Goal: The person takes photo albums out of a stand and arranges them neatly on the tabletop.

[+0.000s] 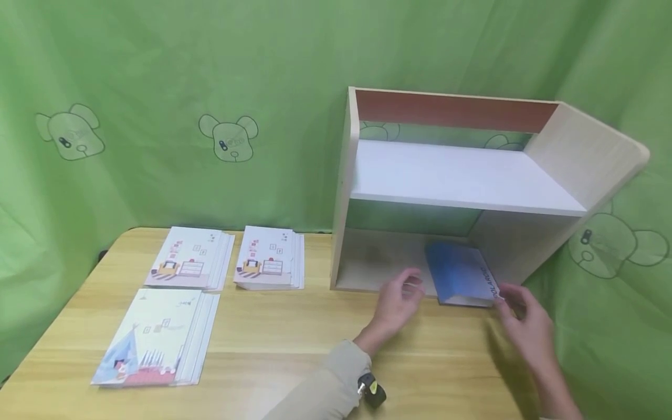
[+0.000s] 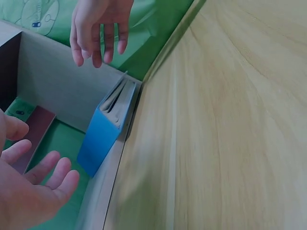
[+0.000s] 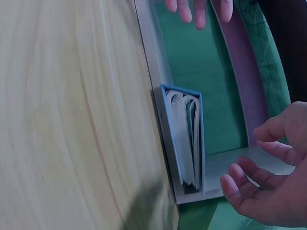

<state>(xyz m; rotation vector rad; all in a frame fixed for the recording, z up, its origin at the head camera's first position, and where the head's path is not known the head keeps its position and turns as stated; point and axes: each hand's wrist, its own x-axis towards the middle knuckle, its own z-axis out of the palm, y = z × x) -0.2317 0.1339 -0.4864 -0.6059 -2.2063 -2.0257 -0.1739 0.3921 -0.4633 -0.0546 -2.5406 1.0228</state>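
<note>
A thick blue photo album (image 1: 462, 274), with POLAROID printed along its right edge, lies flat on the bottom board of a small wooden bookshelf (image 1: 406, 286). Its front end sticks out slightly over the board's front edge. Page edges of the album (image 3: 184, 139) face out in the right wrist view. My left hand (image 1: 396, 300) hovers left of the album, fingers loosely bent and holding nothing. On the album's other side is my right hand (image 1: 527, 326), its fingers relaxed. In the right wrist view, a gap separates the right hand (image 3: 273, 182) from the album.
On the wooden table (image 1: 273, 332), three stacks of pale booklets lie at left: a rear-left stack (image 1: 189, 256), a rear-middle stack (image 1: 265, 256) and a front stack (image 1: 152, 338). The bookshelf's white upper shelf (image 1: 457, 175) overhangs the album. Green curtain (image 1: 294, 70) hangs behind.
</note>
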